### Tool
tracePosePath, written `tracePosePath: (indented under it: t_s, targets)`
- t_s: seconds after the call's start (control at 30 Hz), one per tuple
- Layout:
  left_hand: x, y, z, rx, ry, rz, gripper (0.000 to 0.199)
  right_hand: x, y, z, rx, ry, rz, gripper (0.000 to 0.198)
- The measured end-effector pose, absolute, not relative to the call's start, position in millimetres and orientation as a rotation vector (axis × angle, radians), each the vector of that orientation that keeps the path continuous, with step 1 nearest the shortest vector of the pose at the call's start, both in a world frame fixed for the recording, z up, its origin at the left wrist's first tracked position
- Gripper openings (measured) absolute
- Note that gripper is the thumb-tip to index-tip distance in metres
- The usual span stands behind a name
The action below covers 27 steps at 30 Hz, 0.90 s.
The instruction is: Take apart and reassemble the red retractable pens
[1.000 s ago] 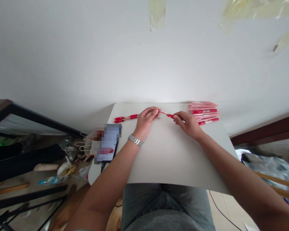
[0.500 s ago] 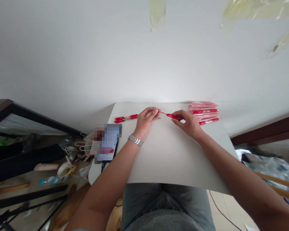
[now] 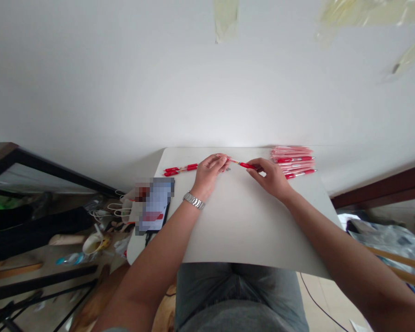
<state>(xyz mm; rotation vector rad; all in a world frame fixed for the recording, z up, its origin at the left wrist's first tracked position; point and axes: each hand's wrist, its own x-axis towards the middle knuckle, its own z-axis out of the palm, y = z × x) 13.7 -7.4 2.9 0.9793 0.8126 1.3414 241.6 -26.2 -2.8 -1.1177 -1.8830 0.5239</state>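
Right hand [image 3: 270,177] barely shifts, yet the pen [image 3: 245,165] has rolled in its closed fingertip pinch; left hand [image 3: 208,174], fingers curled shut, has the pale end; pen runs crosswise between both, red end rightward, nearer the person; more pens [image 3: 300,174] just right.

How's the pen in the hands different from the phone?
The pen is thin, while the phone is much wider.
The pen is mostly bright red; the phone has a dark edge and a pale, blurred-out front.
The pen is held by the left hand and right hand; the phone is on the table, with no hand on it.
Both are longer than they are wide.
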Motion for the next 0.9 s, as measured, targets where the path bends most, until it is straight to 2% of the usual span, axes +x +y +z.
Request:
tracePosePath:
  t_s: [0.4, 0.63, 0.9]
  targets:
    - [13, -8, 3, 0.983, 0.810, 1.355, 0.028, 240, -27, -1, -1.105, -1.869, 0.577, 0.033]
    - [13, -7, -1, 1.009, 0.827, 1.330, 0.032, 240, -29, 1, -1.109, -1.887, 0.560, 0.039]
    - [13, -8, -5, 1.065, 0.819, 1.292, 0.032, 241, -27, -1, -1.084, -1.964, 0.542, 0.034]
